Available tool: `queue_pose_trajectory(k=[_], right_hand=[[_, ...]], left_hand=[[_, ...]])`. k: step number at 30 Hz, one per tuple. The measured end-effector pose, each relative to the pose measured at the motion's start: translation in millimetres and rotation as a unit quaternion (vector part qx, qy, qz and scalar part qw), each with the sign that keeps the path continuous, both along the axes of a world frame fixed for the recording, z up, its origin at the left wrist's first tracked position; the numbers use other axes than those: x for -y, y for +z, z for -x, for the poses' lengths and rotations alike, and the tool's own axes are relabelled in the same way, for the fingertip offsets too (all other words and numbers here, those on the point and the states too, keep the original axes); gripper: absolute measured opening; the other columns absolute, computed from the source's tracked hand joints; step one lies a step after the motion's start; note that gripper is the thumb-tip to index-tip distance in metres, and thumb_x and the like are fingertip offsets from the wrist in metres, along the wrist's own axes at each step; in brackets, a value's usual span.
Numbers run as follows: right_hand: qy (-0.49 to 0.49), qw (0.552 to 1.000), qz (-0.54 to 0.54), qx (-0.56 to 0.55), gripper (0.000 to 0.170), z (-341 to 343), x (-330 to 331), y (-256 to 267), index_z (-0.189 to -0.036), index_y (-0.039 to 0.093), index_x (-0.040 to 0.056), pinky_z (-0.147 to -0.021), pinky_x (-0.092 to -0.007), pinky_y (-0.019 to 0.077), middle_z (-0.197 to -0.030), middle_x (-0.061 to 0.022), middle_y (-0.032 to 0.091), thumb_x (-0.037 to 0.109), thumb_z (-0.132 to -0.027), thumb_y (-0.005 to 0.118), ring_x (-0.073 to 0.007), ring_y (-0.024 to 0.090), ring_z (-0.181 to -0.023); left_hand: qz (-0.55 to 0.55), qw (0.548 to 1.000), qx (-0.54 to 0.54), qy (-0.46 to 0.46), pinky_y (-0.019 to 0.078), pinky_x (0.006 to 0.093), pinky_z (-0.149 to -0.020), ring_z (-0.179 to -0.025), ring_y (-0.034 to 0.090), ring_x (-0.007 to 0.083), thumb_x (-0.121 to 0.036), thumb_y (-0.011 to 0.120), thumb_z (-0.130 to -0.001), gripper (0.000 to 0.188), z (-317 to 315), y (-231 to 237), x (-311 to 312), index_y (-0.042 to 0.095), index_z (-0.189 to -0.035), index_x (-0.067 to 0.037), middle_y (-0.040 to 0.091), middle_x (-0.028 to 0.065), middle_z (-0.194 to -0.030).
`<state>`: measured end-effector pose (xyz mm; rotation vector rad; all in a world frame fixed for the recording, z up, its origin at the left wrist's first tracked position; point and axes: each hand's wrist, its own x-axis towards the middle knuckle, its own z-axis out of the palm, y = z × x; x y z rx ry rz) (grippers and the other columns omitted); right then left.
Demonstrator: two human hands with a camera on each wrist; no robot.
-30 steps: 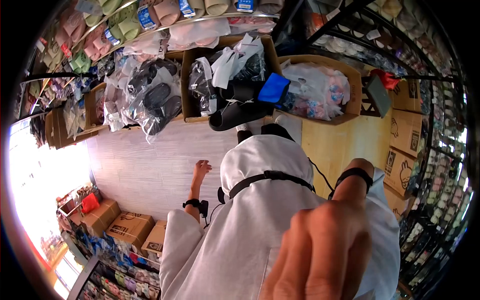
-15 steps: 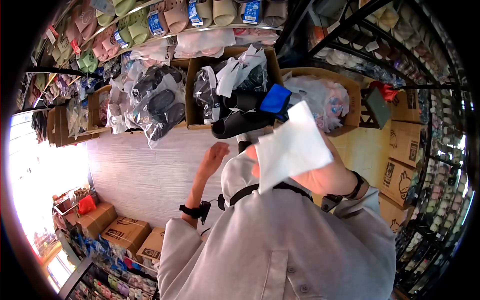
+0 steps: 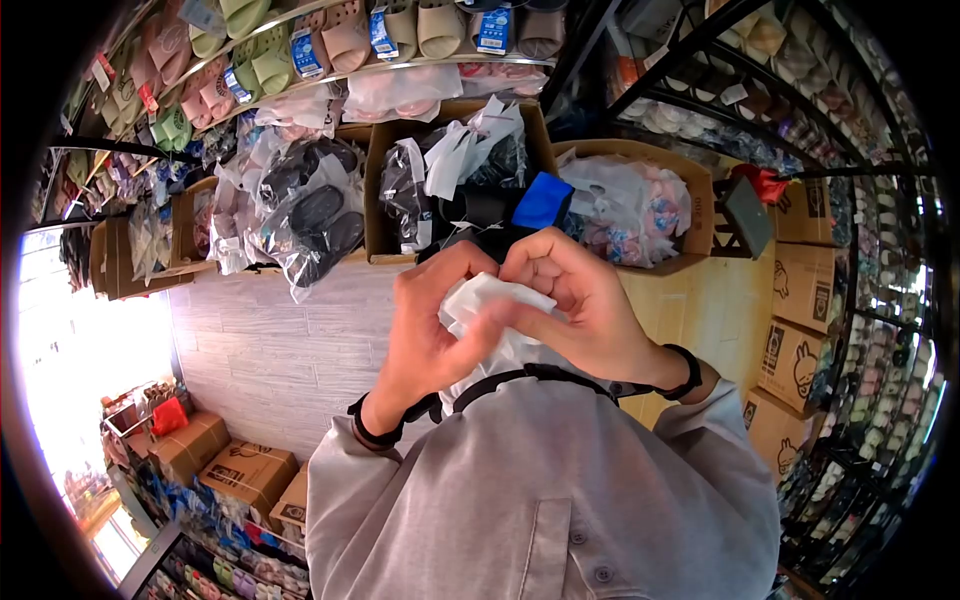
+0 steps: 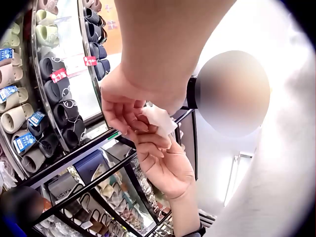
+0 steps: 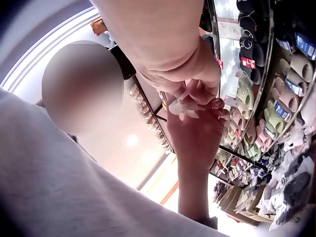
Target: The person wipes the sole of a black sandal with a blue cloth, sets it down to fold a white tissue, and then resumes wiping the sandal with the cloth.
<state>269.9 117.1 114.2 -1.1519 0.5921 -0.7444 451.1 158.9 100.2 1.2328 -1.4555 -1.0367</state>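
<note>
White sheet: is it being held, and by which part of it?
Yes, the left hand holds the crumpled white sheet at its left side, the right hand at its right side; which edges or corners cannot be told.

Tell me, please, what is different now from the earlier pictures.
The left hand reached in and took hold of the white sheet; the right hand brought it left, still holding it. It now looks crumpled. The bagged dark slippers stayed in place.
</note>
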Motion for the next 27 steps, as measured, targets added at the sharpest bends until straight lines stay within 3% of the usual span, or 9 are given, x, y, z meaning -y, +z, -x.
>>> queue_pose_trajectory(k=[1, 4, 6, 10, 15, 18, 20, 21, 27], right_hand=[[-0.002, 1.000, 0.001, -0.001, 0.017, 1.4, 0.6, -2.6, -0.112, 0.053, -0.0001, -0.070, -0.0197, 0.0477, -0.102, -0.0024, 0.063, 0.003, -0.097, 0.062, -0.0033, 0.060, -0.087], [-0.013, 0.997, 0.070, -0.023, 0.017, 8.1, 8.0, -7.3, -0.110, 0.055, -0.0012, -0.068, -0.0206, 0.0471, -0.098, -0.0021, 0.064, 0.004, -0.097, 0.064, -0.0037, 0.061, -0.085], [0.057, 0.995, 0.008, -0.079, 0.014, 17.5, 14.6, 0.0, -0.108, 0.059, -0.0020, -0.065, -0.0214, 0.0470, -0.090, -0.0014, 0.064, 0.004, -0.096, 0.064, -0.0043, 0.063, -0.081], [0.025, 0.995, -0.021, -0.089, 0.011, 25.2, 18.7, 6.2, -0.108, 0.061, -0.0031, -0.062, -0.0212, 0.0470, -0.089, -0.0036, 0.065, 0.000, -0.097, 0.061, -0.0060, 0.065, -0.078], [-0.046, 0.995, 0.084, -0.022, 0.020, 22.9, 20.1, -2.8, -0.113, 0.064, -0.0036, -0.067, -0.0252, 0.0544, -0.099, -0.0103, 0.069, -0.008, -0.096, 0.055, -0.0109, 0.068, -0.079], [-0.088, 0.977, 0.195, -0.012, 0.023, 21.5, 23.3, 6.7, -0.111, 0.068, -0.0029, -0.071, -0.0269, 0.0574, -0.104, -0.0155, 0.068, -0.011, -0.091, 0.060, -0.0168, 0.070, -0.083], [-0.102, 0.846, 0.510, -0.117, 0.029, 27.5, 33.4, 18.9, -0.109, 0.071, -0.0013, -0.070, -0.0280, 0.0579, -0.107, -0.0169, 0.067, -0.011, -0.083, 0.068, -0.0232, 0.071, -0.085], [-0.109, 0.813, 0.555, -0.139, 0.036, 27.6, 33.1, 23.4, -0.111, 0.073, 0.0018, -0.068, -0.0302, 0.0561, -0.109, -0.0147, 0.067, -0.005, -0.076, 0.074, -0.0264, 0.070, -0.088], [-0.103, 0.776, 0.613, -0.103, 0.032, 26.7, 33.1, 27.4, -0.103, 0.076, 0.0031, -0.074, -0.0337, 0.0535, -0.113, -0.0181, 0.067, 0.002, -0.071, 0.078, -0.0258, 0.068, -0.091]], left_hand=[[-0.018, 1.000, -0.010, 0.012, 0.0443, 0.0278, -0.065, -0.069, 0.055, 0.0156, -0.017, 0.067, -0.091, 0.021, 2.1, 4.6, -0.3, 0.059, -0.090, 0.002, 0.060, 0.0087, -0.079], [0.016, 0.998, -0.034, 0.048, 0.0452, 0.0269, -0.068, -0.072, 0.055, 0.0133, -0.013, 0.062, -0.094, 0.016, 5.3, 6.5, 0.6, 0.059, -0.093, 0.002, 0.061, 0.0067, -0.081], [0.009, 0.998, -0.051, 0.045, 0.0460, 0.0267, -0.072, -0.078, 0.056, 0.0122, -0.011, 0.061, -0.095, 0.012, 3.0, 5.7, 0.4, 0.059, -0.096, 0.002, 0.062, 0.0069, -0.086], [0.059, 0.993, -0.091, 0.042, 0.0475, 0.0290, -0.076, -0.086, 0.059, 0.0161, -0.003, 0.064, -0.093, 0.007, -0.6, -1.6, 4.1, 0.061, -0.098, 0.001, 0.063, 0.0102, -0.094], [0.156, 0.984, 0.009, 0.080, 0.0481, 0.0317, -0.082, -0.088, 0.062, 0.0208, 0.001, 0.065, -0.090, 0.013, -2.5, 1.3, 2.4, 0.065, -0.103, 0.001, 0.064, 0.0117, -0.097], [0.044, 0.986, -0.138, 0.085, 0.0457, 0.0340, -0.095, -0.104, 0.060, 0.0205, -0.016, 0.064, -0.095, 0.037, -0.4, 10.7, -4.0, 0.057, -0.125, 0.005, 0.061, 0.0140, -0.114], [-0.061, 0.956, -0.287, 0.008, 0.0415, 0.0338, -0.101, -0.115, 0.056, 0.0203, -0.043, 0.058, -0.098, 0.070, -3.3, 23.7, 0.7, 0.040, -0.144, 0.006, 0.054, 0.0174, -0.132], [-0.074, 0.938, -0.340, -0.006, 0.0434, 0.0322, -0.099, -0.113, 0.059, 0.0191, -0.038, 0.058, -0.099, 0.063, 0.6, 28.1, 0.6, 0.044, -0.141, 0.007, 0.057, 0.0161, -0.129], [-0.179, 0.931, -0.313, -0.059, 0.0521, 0.0325, -0.092, -0.104, 0.068, 0.0203, -0.025, 0.059, -0.100, 0.043, 4.8, 35.2, 0.0, 0.060, -0.127, 0.009, 0.070, 0.0154, -0.114]])
